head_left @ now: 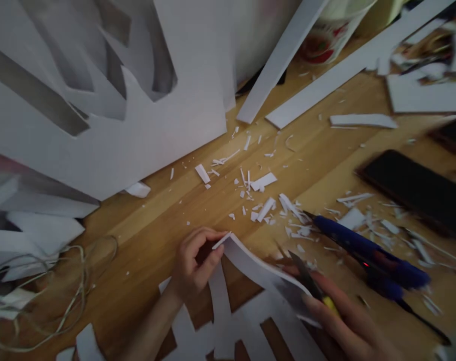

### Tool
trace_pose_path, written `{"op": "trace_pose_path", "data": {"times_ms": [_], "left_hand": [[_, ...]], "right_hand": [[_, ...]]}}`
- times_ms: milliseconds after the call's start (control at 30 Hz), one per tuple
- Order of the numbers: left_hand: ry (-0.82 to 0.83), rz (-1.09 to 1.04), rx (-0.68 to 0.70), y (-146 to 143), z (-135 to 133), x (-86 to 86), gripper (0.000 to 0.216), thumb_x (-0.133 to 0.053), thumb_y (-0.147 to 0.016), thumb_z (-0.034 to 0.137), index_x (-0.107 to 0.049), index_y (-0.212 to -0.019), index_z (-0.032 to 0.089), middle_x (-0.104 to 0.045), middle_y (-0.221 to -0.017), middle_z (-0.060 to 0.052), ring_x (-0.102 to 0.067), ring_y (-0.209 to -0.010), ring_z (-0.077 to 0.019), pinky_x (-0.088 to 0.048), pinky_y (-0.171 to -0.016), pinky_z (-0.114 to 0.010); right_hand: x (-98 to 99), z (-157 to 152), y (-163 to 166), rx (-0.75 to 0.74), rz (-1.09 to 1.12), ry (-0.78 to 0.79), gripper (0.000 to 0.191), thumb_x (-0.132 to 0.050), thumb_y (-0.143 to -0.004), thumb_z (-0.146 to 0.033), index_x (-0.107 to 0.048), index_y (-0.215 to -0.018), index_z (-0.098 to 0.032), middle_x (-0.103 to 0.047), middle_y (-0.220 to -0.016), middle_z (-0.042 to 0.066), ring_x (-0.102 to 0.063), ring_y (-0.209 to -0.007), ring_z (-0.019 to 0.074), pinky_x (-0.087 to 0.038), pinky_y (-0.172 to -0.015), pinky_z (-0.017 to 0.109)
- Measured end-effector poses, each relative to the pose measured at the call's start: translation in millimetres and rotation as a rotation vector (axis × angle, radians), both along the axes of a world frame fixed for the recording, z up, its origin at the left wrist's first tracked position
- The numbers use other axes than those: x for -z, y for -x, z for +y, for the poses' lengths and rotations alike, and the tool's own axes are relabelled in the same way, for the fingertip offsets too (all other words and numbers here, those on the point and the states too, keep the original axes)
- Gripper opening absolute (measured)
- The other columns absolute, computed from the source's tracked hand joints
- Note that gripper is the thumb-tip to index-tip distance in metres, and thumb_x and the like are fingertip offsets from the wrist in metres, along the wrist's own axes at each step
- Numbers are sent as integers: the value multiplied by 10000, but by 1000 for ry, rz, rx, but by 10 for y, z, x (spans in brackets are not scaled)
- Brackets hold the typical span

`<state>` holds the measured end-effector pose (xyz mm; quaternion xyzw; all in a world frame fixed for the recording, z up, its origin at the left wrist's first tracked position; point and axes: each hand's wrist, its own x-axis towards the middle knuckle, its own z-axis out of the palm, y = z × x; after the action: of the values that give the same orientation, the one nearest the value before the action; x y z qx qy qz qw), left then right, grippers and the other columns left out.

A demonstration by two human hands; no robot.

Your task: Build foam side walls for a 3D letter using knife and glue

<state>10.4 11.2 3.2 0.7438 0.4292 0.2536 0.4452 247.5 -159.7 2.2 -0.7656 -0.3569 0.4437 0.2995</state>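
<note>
Between the thumb and fingers of my left hand (199,258) is one end of a curved white foam board strip (256,268). My right hand (336,316) has its fingers around a utility knife (306,276) with a yellow part on its handle, the blade pointing up and left. That hand also touches the strip's right end. Below both hands lies a white sheet with cut-out openings (250,321). A blue glue gun (370,255) with a small red light rests to the right of my hands, its nozzle toward the scraps.
White scraps (265,210) litter the wooden table (148,240). A large white cut-out board (197,90) stands at upper left. Long strips (318,95) lie near a paper cup (329,40). A dark phone (412,185) is at right; a tangled pale cord (81,281) lies at left.
</note>
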Motion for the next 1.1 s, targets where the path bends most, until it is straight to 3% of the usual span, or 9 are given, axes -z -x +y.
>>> {"op": "trace_pose_path", "data": {"times_ms": [133,233,333,433,533,667,800,967,1100], "left_hand": [[51,35,-81,-16,-26,52,161,-649,-808,306,-717,-895,189,-707,-863,-49,-631,-784,-182,-480,-717,-276],[18,18,-129,-38,-12,103,164,-678,-760,328,-707,-829,182,-705,-780,-36,-623,-729,-184,-477,-679,-276],[-43,-37,-269,-32,8,13,229,-657,-774,401,-657,-807,175,-687,-756,-32,-616,-721,-183,-480,-682,-282],[-116,-127,-417,14,-112,-300,297,-581,-844,475,-576,-841,178,-667,-781,-34,-618,-734,-170,-486,-706,-280],[-97,-216,-448,1,-496,-692,329,-489,-916,526,-498,-876,200,-609,-679,19,-573,-577,-125,-485,-610,-250],[205,-536,-526,-210,-1192,-1036,381,-677,-824,524,-461,-780,213,-380,-568,102,-358,-449,-42,-344,-466,-151],[562,-674,-494,-397,-1684,-1186,396,-745,-749,551,-598,-883,209,-402,-594,81,-375,-474,-46,-382,-477,-156],[654,-602,-554,-385,-1965,-1249,470,-818,-670,532,-684,-1009,236,-616,-741,15,-498,-543,-71,-435,-489,-155],[711,-581,-513,-367,-2067,-1280,494,-793,-664,594,-710,-996,237,-648,-775,-9,-539,-585,-98,-455,-495,-170]], "right_hand": [[-13,133,86,-1,128,-69,531,-554,-822,-643,-722,-1136,-250,-758,-763,61,-705,-687,235,-544,-514,279],[-62,201,146,-22,356,-11,635,-537,-817,-659,-617,-1240,-192,-480,-423,-74,-423,-353,127,-294,-336,221],[-80,194,144,-45,443,-34,616,-531,-825,-667,-574,-1202,-183,-402,-432,-114,-335,-341,99,-240,-348,209],[-175,86,99,-63,302,-195,520,-497,-859,-667,-607,-1070,-204,-558,-568,-42,-524,-485,152,-386,-429,244],[-378,-110,103,-122,90,-461,422,-429,-936,-607,-615,-994,-233,-694,-852,41,-654,-781,209,-495,-630,290],[-633,-345,253,-406,-38,-746,405,-303,-1022,-514,-563,-893,-231,-635,-715,1,-600,-613,151,-416,-554,257],[-727,-443,415,-443,-267,-998,468,-286,-1001,-606,-524,-870,-225,-556,-612,-28,-492,-498,121,-316,-489,250],[-755,-524,477,-391,-369,-1048,545,-224,-985,-652,-515,-819,-222,-520,-578,-32,-476,-484,119,-292,-483,251],[-794,-590,494,-389,-364,-1063,557,-216,-983,-659,-502,-792,-221,-526,-563,-34,-475,-464,114,-284,-473,251]]}}
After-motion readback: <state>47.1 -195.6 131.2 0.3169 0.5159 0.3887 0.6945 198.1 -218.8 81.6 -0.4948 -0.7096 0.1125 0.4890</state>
